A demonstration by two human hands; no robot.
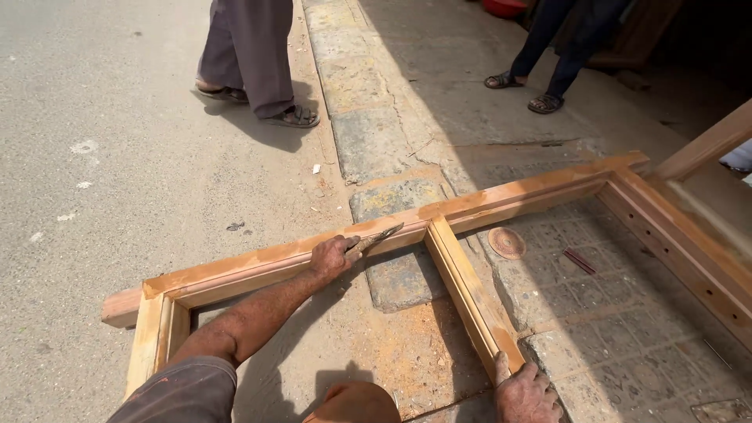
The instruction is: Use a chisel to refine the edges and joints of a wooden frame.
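Head view: a wooden frame (548, 184) is laid flat on the pavement, its long rail running from lower left to upper right. At centre, the left hand (333, 254) is clenched on a brush (380, 236) lying along that rail. At the lower edge, the right hand (526, 394) is pressed open on the cross-piece (466, 290).

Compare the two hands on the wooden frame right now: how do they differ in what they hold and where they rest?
The left hand grips a thin stained tool against the frame's long top rail; the right hand holds nothing and presses flat on the near end of the middle upright. The left arm is stretched far forward, the right hand sits close to the body. Both touch the same orange-stained wooden frame.
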